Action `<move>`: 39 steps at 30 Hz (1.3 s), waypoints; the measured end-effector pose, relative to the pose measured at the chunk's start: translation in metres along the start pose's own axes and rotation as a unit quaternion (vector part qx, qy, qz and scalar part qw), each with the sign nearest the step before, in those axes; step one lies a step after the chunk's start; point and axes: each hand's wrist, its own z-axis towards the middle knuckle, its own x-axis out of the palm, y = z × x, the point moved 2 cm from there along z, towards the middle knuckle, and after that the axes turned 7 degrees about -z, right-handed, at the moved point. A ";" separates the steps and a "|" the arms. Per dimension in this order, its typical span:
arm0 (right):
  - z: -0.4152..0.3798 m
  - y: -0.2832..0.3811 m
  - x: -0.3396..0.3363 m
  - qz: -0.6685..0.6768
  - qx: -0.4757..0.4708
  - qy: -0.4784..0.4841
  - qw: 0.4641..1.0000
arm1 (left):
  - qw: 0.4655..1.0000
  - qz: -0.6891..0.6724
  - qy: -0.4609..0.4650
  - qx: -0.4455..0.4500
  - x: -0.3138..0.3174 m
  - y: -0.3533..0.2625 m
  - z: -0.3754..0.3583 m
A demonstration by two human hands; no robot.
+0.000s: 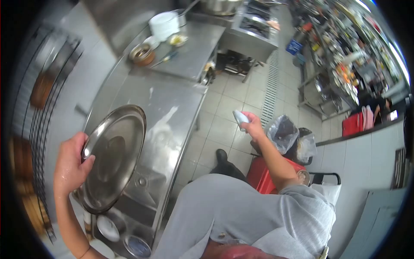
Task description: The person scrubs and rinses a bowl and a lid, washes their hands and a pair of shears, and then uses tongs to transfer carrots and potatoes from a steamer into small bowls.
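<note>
My left hand (72,163) is closed on the rim of an oval metal platter (114,159), with the thumb on its inner face. The platter is tilted up over the steel sink counter (166,114), and its surface is shiny and looks wet. Out to the right, over the tiled floor, my right hand (253,125) grips a small pale blue-grey thing (239,119) with a pointed shape; I cannot tell its kind. Partly behind the platter lies the sink basin (144,185).
Stacked white plates (164,26), a brown pot (142,54) and a small bowl of food (177,39) stand on the far counter. Lined bins (282,134) and a red container (259,172) are at my right. Wire shelving (41,112) runs along the left wall.
</note>
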 end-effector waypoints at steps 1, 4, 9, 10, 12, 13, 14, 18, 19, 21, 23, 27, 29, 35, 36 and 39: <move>-0.002 -0.013 -0.024 0.026 0.012 -0.025 0.999 | 1.000 -0.003 0.019 0.004 0.003 -0.018 0.022; -0.004 -0.056 -0.089 0.093 0.052 -0.092 0.990 | 0.992 0.058 0.049 0.100 0.014 -0.084 0.094; 0.009 -0.123 -0.189 0.154 0.087 -0.170 0.969 | 0.982 -0.065 0.095 0.150 0.065 -0.192 0.232; 0.010 -0.135 -0.208 0.162 0.093 -0.185 0.965 | 0.977 -0.043 0.104 0.180 0.076 -0.217 0.261; 0.016 -0.153 -0.246 0.168 0.086 -0.202 0.961 | 0.973 -0.026 0.122 0.196 0.100 -0.257 0.315; 0.018 -0.156 -0.264 0.169 0.085 -0.213 0.959 | 0.969 -0.028 0.143 0.198 0.115 -0.279 0.342; 0.020 -0.157 -0.279 0.172 0.100 -0.238 0.951 | 0.966 -0.030 0.164 0.198 0.129 -0.301 0.368; 0.038 -0.171 -0.337 0.181 0.093 -0.285 0.937 | 0.939 -0.056 0.239 0.242 0.196 -0.365 0.471; 0.044 -0.177 -0.350 0.173 0.103 -0.294 0.934 | 0.931 -0.047 0.231 0.278 0.213 -0.385 0.495; 0.059 -0.188 -0.373 0.209 0.116 -0.311 0.920 | 0.911 -0.046 0.248 0.327 0.249 -0.422 0.549; 0.076 -0.198 -0.394 0.215 0.137 -0.341 0.905 | 0.895 -0.070 0.263 0.355 0.284 -0.462 0.598; 0.110 -0.215 -0.440 0.221 0.105 -0.404 0.882 | 0.872 -0.113 0.322 0.350 0.343 -0.548 0.685; 0.113 -0.188 -0.462 0.225 0.134 -0.430 0.864 | 0.836 -0.095 0.307 0.445 0.372 -0.592 0.729; 0.152 -0.217 -0.529 0.234 0.131 -0.521 0.810 | 0.784 -0.081 0.306 0.534 0.480 -0.751 0.866; 0.158 -0.221 -0.539 0.226 0.142 -0.532 0.804 | 0.794 -0.052 0.324 0.511 0.494 -0.774 0.881; 0.180 -0.239 -0.570 0.280 0.159 -0.567 0.758 | 0.791 -0.002 0.409 0.455 0.554 -0.827 0.937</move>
